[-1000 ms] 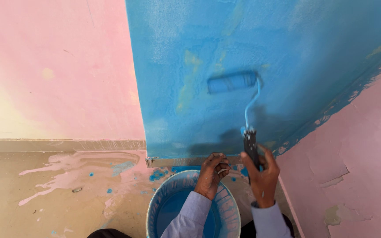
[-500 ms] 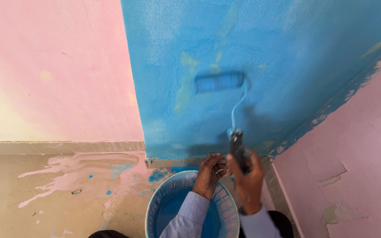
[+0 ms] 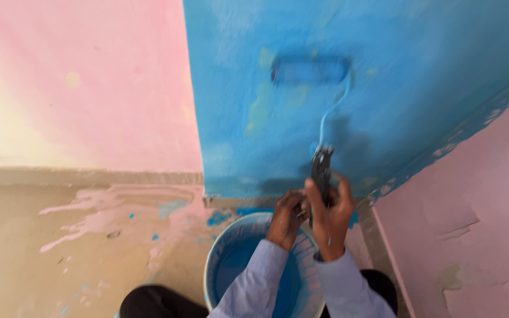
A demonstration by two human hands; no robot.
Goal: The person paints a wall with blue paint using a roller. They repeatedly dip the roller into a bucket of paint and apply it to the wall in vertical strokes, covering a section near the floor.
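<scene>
A paint roller (image 3: pixel 308 70) with a blue-soaked sleeve presses flat against the blue-painted wall (image 3: pixel 384 88). Its bent wire arm runs down to a dark handle (image 3: pixel 321 171). My right hand (image 3: pixel 328 215) is closed around that handle. My left hand (image 3: pixel 287 218) sits just to its left, fingers curled at the handle's lower end; whether it grips the handle is unclear. Both hands hover above a round bucket (image 3: pixel 216 265) holding blue paint. Yellowish patches show through the blue near the roller.
A pink wall (image 3: pixel 89 88) fills the left, and another pink wall (image 3: pixel 472 224) with peeling paint rises on the right. The tan floor (image 3: pixel 42 259) carries pink spills and blue drips. My dark trouser knee (image 3: pixel 154 303) shows at the bottom.
The roller has travelled up and to the left across the blue wall. Both hands stayed over the bucket, the right shifting slightly left.
</scene>
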